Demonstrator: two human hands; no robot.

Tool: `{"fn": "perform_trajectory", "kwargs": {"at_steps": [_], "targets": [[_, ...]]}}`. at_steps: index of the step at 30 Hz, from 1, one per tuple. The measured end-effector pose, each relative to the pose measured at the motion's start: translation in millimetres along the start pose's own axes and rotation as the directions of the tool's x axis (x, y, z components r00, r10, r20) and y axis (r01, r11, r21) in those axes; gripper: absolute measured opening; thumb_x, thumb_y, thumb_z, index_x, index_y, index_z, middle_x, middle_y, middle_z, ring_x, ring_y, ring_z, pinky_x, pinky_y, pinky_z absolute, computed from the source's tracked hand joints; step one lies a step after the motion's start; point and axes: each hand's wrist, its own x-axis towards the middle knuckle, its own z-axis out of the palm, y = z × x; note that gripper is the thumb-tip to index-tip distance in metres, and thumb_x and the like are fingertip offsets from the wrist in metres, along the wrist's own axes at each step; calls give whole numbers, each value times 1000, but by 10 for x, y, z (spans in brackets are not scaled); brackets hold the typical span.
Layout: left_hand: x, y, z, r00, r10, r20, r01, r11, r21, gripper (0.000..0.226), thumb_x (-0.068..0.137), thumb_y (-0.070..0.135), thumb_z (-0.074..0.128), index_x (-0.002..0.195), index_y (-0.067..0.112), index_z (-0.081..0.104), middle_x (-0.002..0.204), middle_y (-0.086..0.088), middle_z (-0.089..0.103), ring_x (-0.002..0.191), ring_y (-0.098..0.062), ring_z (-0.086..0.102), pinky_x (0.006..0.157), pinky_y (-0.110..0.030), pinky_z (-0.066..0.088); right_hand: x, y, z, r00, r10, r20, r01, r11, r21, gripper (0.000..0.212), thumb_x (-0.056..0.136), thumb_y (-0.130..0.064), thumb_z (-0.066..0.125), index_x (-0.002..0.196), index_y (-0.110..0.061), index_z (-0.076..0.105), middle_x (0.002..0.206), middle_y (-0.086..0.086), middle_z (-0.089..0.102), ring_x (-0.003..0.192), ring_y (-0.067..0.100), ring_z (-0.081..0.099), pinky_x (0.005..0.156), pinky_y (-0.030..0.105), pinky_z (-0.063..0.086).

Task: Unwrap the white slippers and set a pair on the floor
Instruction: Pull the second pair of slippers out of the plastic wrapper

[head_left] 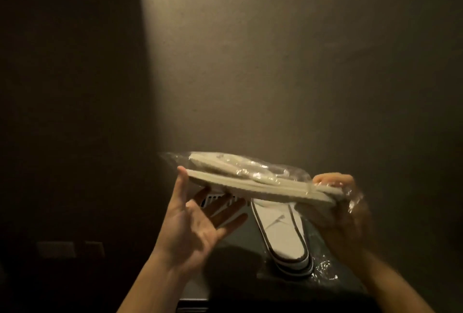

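right hand (335, 202) grips wrapped slippers (250, 182) at one end, left hand (200, 220) spread, thumb touching other end

The wrapped white slippers (250, 182) span the middle, held between the left hand (200, 222) at 8 o'clock and the right hand (343, 210) at 4 o'clock. Below them, toward 6, a second wrapped pair (283, 235) occupies the dark surface (235, 262). Toward 12, open space runs up before the wall (300, 62).

right fingers (333, 180) blurred behind plastic wrap (288, 171)
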Motion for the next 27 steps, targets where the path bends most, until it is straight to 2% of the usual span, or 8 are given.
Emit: {"fn": "perform_trajectory", "kwargs": {"at_steps": [4, 7, 9, 11, 14, 19, 24, 27], "targets": [[39, 29, 50, 993, -73, -97, 64, 993, -95, 77, 81, 67, 68, 131, 9, 66, 118, -25, 77, 115, -42, 71, 93, -58, 60, -59, 45, -56, 948, -178, 265, 157, 983, 98, 28, 82, -7, 77, 97, -14, 54, 108, 0, 58, 102, 23, 63, 80, 27, 59], [85, -105, 53, 962, 58, -268, -87, 991, -97, 64, 74, 47, 85, 127, 14, 70, 112, -18, 81, 109, -39, 75, 101, -57, 58, -73, 188, -38, 889, -196, 415, 239, 970, -53, 45, 73, 16, 53, 100, -20, 52, 140, -6, 45, 141, 22, 45, 98, 29, 57], [127, -184, 27, 936, 136, -326, -184, 975, -121, 55, 72, 34, 87, 122, 18, 74, 116, -12, 80, 106, -32, 77, 90, -48, 64, -54, 255, -18, 918, -81, 388, 158, 972, -172, 60, 72, 23, 55, 111, -23, 54, 159, -9, 32, 153, 11, 29, 108, 19, 46], [173, -211, -27, 941, 172, -291, -240, 946, -218, 13, 81, 23, 77, 92, 20, 84, 107, -1, 81, 88, -20, 80, 65, -33, 66, -34, 273, 14, 967, 96, 238, -63, 987, -146, 66, 81, 20, 65, 126, -27, 55, 160, -10, 37, 148, 0, 34, 113, 12, 36], [269, -217, -134, 958, 173, -229, -253, 887, -387, 20, 93, 17, 63, 80, 26, 74, 123, 5, 73, 103, -20, 72, 53, -32, 63, -13, 249, 34, 930, 364, -52, -351, 921, 168, 40, 92, 7, 64, 120, -21, 65, 120, -3, 73, 120, 15, 67, 102, 23, 53], [312, -280, -221, 978, 178, -106, -207, 873, -442, 18, 77, 16, 66, 90, 25, 75, 109, -5, 79, 108, -27, 70, 59, -47, 65, 31, 161, 147, 876, 458, 149, -481, 851, 211, 18, 96, 2, 60, 104, -7, 74, 97, 8, 80, 91, 26, 76, 72, 28, 63], [382, -302, -341, 967, 249, -49, -245, 866, -436, 51, 39, 14, 97, 87, 24, 82, 113, -2, 80, 104, -23, 77, 73, -54, 66, 59, 150, 124, 882, 459, 112, -471, 841, 264, 23, 101, -22, 58, 102, -13, 78, 98, 12, 79, 99, 39, 71, 87, 46, 60], [409, -289, -398, 958, 278, -70, -280, 857, -432, 39, 45, 15, 93, 81, 25, 82, 108, 0, 80, 110, -21, 75, 98, -59, 57, 79, 109, 96, 844, 484, 229, -530, 819, 219, 29, 89, -35, 69, 110, -16, 76, 105, 8, 79, 104, 30, 73, 90, 42, 59]]}}
